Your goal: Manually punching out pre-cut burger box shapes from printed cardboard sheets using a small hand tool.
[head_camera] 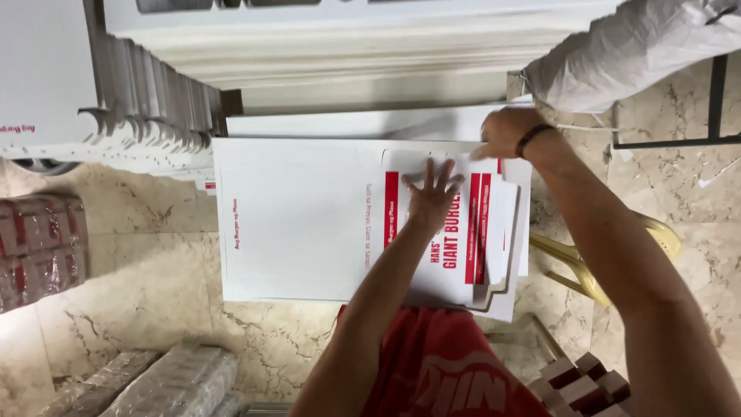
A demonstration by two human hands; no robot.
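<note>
- On the marble floor [139,286] in front of you lies the biggest thing in view, a stack of flat white cardboard sheets [293,224], unfolded and lying level.
- On its right half sits the flat box blank [455,255] with red bands and red lettering; it is still fully flat, with no flap raised and no side standing, so the folding looks barely begun to me.
- Along the top and left edges stand rows of more white blanks [147,93], packed upright on edge. These appear untouched.
- Your left hand [434,194] presses down on the printed blank with fingers spread wide and flat; it pins the card and grips nothing.
- Your right hand [505,133] is at the blank's far edge, fingers curled over the card; whether it pinches that edge or only rests there I cannot tell from this angle.
- No finished box shows anywhere, and nothing here holds any contents; the wrapped bundles [38,247] at the left stay sealed.
</note>
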